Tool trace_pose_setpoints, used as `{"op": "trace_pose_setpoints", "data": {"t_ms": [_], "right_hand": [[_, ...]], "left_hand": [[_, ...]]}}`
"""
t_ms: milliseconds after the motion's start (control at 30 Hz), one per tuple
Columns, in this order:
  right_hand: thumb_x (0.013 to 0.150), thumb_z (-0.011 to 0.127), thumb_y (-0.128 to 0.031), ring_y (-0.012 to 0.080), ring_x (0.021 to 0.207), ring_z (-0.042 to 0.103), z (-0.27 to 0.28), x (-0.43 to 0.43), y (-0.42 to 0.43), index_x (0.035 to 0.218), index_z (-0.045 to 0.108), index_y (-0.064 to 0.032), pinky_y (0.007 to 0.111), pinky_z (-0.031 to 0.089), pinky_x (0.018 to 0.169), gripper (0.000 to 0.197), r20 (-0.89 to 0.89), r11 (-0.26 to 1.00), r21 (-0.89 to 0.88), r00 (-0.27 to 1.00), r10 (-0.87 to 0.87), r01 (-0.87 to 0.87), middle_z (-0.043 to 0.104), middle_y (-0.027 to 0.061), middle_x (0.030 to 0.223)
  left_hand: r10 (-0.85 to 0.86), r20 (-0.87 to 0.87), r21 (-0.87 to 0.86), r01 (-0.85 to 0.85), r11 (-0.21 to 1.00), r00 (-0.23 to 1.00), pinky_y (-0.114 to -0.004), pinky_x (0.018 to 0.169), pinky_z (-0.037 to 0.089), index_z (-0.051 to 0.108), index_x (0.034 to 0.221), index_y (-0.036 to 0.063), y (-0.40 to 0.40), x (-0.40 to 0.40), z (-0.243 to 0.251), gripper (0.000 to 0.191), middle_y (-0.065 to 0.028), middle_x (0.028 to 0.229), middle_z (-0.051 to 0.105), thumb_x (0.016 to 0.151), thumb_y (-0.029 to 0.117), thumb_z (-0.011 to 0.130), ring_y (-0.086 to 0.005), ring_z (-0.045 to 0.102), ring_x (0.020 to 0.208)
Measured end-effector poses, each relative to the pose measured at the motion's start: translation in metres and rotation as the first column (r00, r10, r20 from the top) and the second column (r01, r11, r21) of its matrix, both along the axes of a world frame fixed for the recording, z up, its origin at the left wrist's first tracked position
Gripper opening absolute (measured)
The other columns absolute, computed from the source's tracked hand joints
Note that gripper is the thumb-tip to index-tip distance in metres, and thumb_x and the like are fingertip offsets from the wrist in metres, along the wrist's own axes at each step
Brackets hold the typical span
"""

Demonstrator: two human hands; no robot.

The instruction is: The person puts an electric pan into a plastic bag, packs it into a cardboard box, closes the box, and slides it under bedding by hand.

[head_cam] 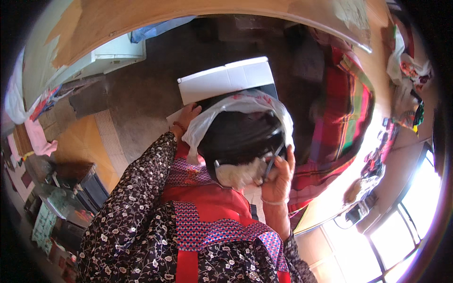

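Observation:
A white translucent plastic bag [193, 131] with red print curves around a glossy black rounded thing [237, 138] in front of my apron; its exact kind is unclear. My right hand [277, 177] grips a thin dark strip [270, 164] at the black thing's near right side. Pale, fluffy-looking material [239, 173] lies next to those fingers, blurred. My left hand [189, 115] is at the near left corner of an open white cardboard box [226, 78], beside the bag. Its fingertips are partly hidden, so its hold is unclear.
A red striped cloth [334, 127] covers a surface on the right. A pale cabinet [113, 53] stands at the far left, with blue plastic [155, 30] near it. Dark boxlike things [90, 187] and a pink cloth [39, 139] are on the left. A bright window [396, 230] is at lower right.

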State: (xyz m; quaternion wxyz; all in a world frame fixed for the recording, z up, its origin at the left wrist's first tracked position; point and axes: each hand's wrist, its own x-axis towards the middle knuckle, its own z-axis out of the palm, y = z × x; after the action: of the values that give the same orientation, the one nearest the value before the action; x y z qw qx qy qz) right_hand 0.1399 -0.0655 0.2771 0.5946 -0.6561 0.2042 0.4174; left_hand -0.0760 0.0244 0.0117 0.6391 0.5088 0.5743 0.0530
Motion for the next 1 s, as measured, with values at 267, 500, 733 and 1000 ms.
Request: {"op": "trace_pose_setpoints", "data": {"t_ms": [267, 500, 733, 1000], "right_hand": [[0.071, 0.058, 0.003, 0.0199, 0.073, 0.057, -0.109, -0.022, 0.007, 0.131, 0.029, -0.0122, 0.030, 0.050, 0.060, 0.069, -0.156, 0.994, 0.100, 0.987, 0.047, -0.031, 0.053, 0.0109, 0.087], [0.069, 0.060, 0.004, 0.0215, 0.072, 0.058, -0.194, -0.023, 0.015, 0.130, 0.032, -0.0115, 0.032, 0.051, 0.057, 0.069, -0.163, 0.998, 0.055, 0.986, 0.039, -0.030, 0.054, 0.0123, 0.091], [0.069, 0.063, 0.000, 0.0187, 0.058, 0.055, -0.255, -0.015, -0.004, 0.132, 0.027, -0.0142, 0.030, 0.047, 0.050, 0.074, -0.164, 1.000, -0.005, 0.986, 0.007, -0.008, 0.055, 0.0103, 0.081], [0.071, 0.059, 0.003, 0.0176, 0.057, 0.055, -0.250, -0.008, -0.001, 0.133, 0.026, -0.0070, 0.029, 0.046, 0.049, 0.071, -0.146, 0.981, -0.081, 0.976, 0.163, -0.176, 0.057, 0.0100, 0.077]], "left_hand": [[-0.067, 0.010, 0.020, 0.066, 0.998, 0.998, -0.033, 0.089, 0.039, 0.053, 0.110, -0.0037, 0.011, -0.013, 0.045, 0.056, -0.0188, 0.110, 0.056, 0.087, 0.046, 0.043, -0.0297, 0.052, 0.105], [-0.246, -0.093, 0.147, 0.258, 0.955, 0.965, -0.036, 0.096, 0.034, 0.044, 0.122, 0.0002, 0.002, -0.007, 0.048, 0.058, -0.0188, 0.121, 0.049, 0.084, 0.043, 0.054, -0.0288, 0.045, 0.114], [-0.369, 0.003, 0.267, 0.355, 0.896, 0.929, -0.038, 0.092, 0.038, 0.043, 0.119, -0.0002, 0.004, 0.026, 0.062, 0.045, -0.0202, 0.114, 0.050, 0.084, 0.024, 0.056, -0.0342, 0.048, 0.107], [-0.320, 0.045, 0.184, 0.307, 0.934, 0.946, -0.036, 0.087, 0.043, 0.045, 0.118, 0.0004, 0.005, 0.045, 0.069, 0.038, -0.0181, 0.108, 0.055, 0.086, 0.017, 0.054, -0.0295, 0.054, 0.102]]}}
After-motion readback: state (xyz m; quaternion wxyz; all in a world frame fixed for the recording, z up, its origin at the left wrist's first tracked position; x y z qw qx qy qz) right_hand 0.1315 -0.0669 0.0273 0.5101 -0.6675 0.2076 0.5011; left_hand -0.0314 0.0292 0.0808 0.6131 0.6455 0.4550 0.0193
